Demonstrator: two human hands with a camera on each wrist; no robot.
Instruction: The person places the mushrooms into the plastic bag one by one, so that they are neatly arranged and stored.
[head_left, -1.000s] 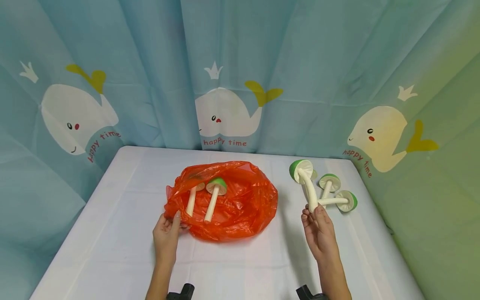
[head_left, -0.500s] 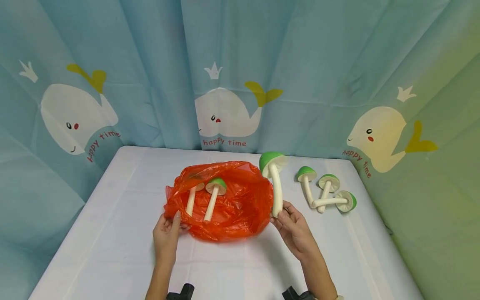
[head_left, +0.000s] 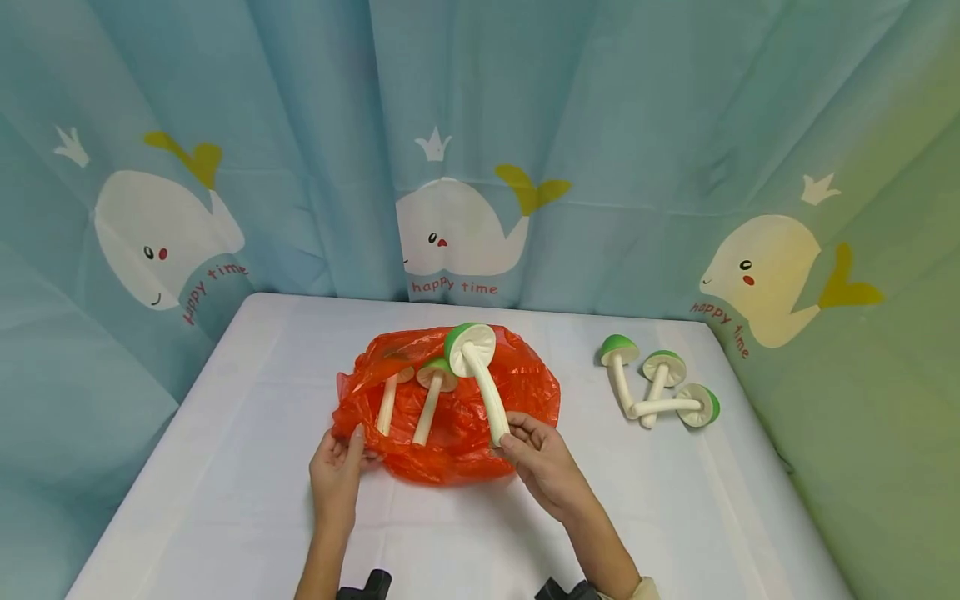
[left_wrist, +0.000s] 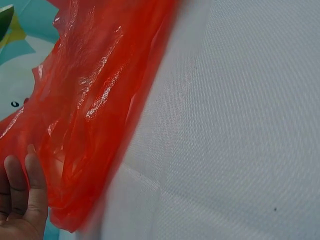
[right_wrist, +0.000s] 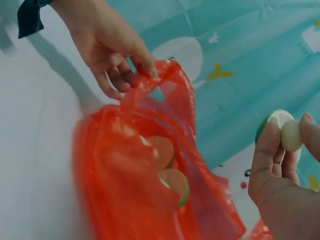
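A red plastic bag (head_left: 536,379) lies with its mouth spread on the table, two toy mushrooms inside: one mushroom (head_left: 429,404) in plain sight, another mushroom (head_left: 387,407) partly covered by plastic. My left hand (head_left: 335,479) pinches the bag's near-left rim between thumb and fingers, also seen in the right wrist view. Over the bag's right part, my right hand (head_left: 551,468) pinches the stem end of a green-capped mushroom (head_left: 487,392), its cap up and tilted left. In the right wrist view that stem end (right_wrist: 291,136) sits between thumb and fingertips.
Three more mushrooms lie in a cluster at the back right of the table: an upright-looking mushroom (head_left: 621,379), a middle mushroom (head_left: 657,385) and a sideways mushroom (head_left: 675,406) across their stems. A blue whale-print curtain (head_left: 630,167) hangs behind the white table (head_left: 225,467).
My right hand has carried the mushroom leftward from the cluster at the right to over the bag. The left hand stays at the bag's rim.
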